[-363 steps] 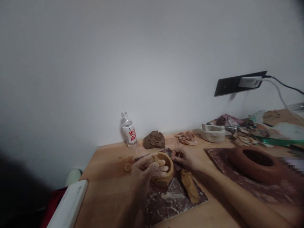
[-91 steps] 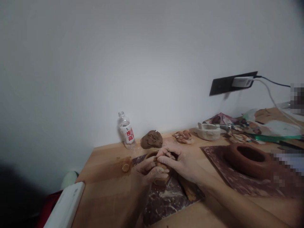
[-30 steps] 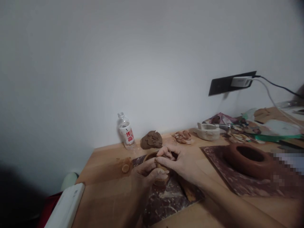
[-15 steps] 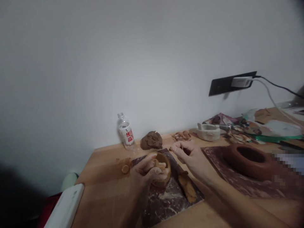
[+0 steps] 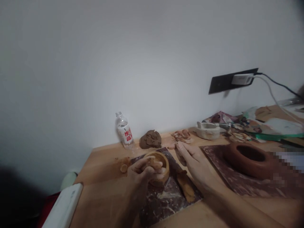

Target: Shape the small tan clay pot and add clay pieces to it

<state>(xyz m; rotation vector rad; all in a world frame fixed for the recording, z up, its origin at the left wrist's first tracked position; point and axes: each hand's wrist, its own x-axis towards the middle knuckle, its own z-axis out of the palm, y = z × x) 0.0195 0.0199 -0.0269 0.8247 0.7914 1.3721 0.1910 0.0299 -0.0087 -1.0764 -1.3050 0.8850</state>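
A small yellow-brown clay bowl (image 5: 166, 164) rests on a dark, clay-smeared board (image 5: 166, 205). My left hand (image 5: 142, 174) is at the bowl's near left side, fingers curled over its opening around a small lump of clay (image 5: 155, 164). To the right of the bowl, my right hand (image 5: 190, 156) pinches a thin brown piece of clay (image 5: 171, 147) between thumb and fingers. On the board's right part lies a long flat strip of clay (image 5: 186, 188), between the bowl and my right forearm.
Behind the board are a brown clay lump (image 5: 151, 139), a plastic bottle (image 5: 125, 133), clay scraps (image 5: 182, 136) and a pale bowl (image 5: 207, 131). A reddish ring-shaped clay piece (image 5: 247, 160) sits on another board at right. A white box (image 5: 63, 207) is at left.
My right hand has turned, its fingers now closer together, and the thin clay piece shows sideways. My left fingers have shifted slightly over the bowl. The whole view has moved a little.
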